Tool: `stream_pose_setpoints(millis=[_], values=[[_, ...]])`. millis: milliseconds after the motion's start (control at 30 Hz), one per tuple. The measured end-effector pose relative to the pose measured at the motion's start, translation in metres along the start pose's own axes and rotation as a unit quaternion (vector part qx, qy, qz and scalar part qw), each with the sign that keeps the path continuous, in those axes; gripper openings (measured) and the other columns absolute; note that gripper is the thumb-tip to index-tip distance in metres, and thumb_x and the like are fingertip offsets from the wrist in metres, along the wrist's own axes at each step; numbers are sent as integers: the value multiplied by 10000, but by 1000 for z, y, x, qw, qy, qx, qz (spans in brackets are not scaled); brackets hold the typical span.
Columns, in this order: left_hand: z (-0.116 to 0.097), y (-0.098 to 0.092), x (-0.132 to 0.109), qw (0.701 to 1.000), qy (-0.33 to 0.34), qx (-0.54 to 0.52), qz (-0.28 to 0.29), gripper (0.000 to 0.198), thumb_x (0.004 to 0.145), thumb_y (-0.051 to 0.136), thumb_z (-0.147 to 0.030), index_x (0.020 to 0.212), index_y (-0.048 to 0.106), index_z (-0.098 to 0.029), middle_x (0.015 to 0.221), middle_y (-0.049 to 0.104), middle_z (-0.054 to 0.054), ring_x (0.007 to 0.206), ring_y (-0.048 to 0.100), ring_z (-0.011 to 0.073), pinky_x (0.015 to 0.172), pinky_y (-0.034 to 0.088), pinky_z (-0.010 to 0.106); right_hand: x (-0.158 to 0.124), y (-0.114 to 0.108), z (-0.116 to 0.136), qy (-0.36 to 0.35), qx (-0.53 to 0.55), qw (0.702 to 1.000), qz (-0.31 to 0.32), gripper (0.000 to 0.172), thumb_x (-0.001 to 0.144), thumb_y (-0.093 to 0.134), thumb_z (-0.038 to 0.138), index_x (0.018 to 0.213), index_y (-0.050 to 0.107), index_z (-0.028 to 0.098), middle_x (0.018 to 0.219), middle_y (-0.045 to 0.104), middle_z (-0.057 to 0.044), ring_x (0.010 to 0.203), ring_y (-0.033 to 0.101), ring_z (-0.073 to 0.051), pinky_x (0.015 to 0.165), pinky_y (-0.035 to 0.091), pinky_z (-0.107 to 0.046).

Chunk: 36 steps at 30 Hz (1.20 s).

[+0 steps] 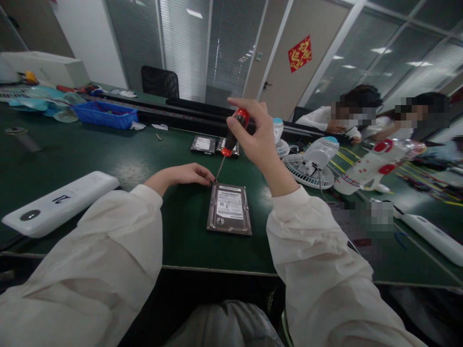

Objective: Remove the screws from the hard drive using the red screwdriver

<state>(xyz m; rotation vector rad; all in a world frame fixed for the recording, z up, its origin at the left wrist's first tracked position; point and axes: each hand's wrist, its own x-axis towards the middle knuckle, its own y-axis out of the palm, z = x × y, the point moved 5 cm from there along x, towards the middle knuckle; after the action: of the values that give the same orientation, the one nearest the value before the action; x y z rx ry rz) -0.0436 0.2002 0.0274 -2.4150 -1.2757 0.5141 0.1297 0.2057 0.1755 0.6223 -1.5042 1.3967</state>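
A hard drive point(229, 209) lies flat on the green table point(152, 159), label up, straight ahead of me. My right hand point(255, 135) is closed round the red and black handle of a screwdriver point(231, 137), held tilted with its tip at the drive's far left corner. My left hand point(190, 173) rests on the table just left of that corner, fingers pinched together at the screwdriver's tip; whatever they hold is too small to make out.
A long white device point(58, 202) lies at the left. Two more hard drives point(203, 143) sit farther back. A blue bin point(103, 114) is at the far left. White fans point(311, 164) and a white and red toy robot point(376, 164) stand right, with two people seated beyond.
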Motion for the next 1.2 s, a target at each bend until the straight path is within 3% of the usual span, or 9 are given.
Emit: stream_pose_setpoints(millis=[167,333,533,733,900,1067,1200], values=[[1,0,-1,1000,-3,6,3,317,756,729,-377,1044,762,-249,1175,749,10,1157,633,251,1086,416,405,1,1,-1,-4,50,998,29,415,976,496,372,1379,584,324,1300,705,-13,1205,600,-248,1120,450,-482],[0,0,-1,1000,-2,-12,1,335,724,760,-390,1025,769,-244,1155,755,12,1140,643,254,1074,431,398,-1,2,-4,13,1,1000,6,391,932,587,471,1282,644,305,1140,736,-49,1113,625,-274,1094,471,-517],[0,1,-2,1000,-15,-12,0,359,726,764,-401,1047,769,-241,1172,751,14,1156,634,258,1084,423,397,0,4,-9,14,28,999,40,410,980,482,432,1377,561,364,1362,666,0,1324,524,-260,1185,397,-513],[0,2,-1,1000,-9,-9,-2,351,716,764,-404,1028,774,-244,1159,753,7,1137,637,255,1086,424,398,0,-1,0,11,6,1000,-10,322,906,634,485,1141,677,270,1052,744,-52,1097,615,-273,1076,480,-510],[-1,1,-1,1000,-4,-18,-2,307,720,764,-375,996,771,-240,1132,756,4,1115,643,241,1066,438,379,1,-2,4,-29,49,998,10,340,963,527,412,1266,642,311,1239,721,-32,1235,575,-260,1127,448,-495],[-1,0,-3,1000,-26,-11,-2,309,748,753,-352,1040,768,-253,1151,753,2,1128,647,243,1060,439,379,1,-1,2,-2,10,1000,2,359,937,580,476,1232,667,289,1111,738,-50,1102,624,-272,1085,471,-518],[0,1,-2,1000,-15,-16,-4,292,751,756,-348,1024,767,-246,1144,753,6,1123,648,236,1048,444,370,0,2,-2,11,5,1000,17,394,970,511,504,1287,631,305,1178,716,-48,1132,618,-263,1105,460,-509]])
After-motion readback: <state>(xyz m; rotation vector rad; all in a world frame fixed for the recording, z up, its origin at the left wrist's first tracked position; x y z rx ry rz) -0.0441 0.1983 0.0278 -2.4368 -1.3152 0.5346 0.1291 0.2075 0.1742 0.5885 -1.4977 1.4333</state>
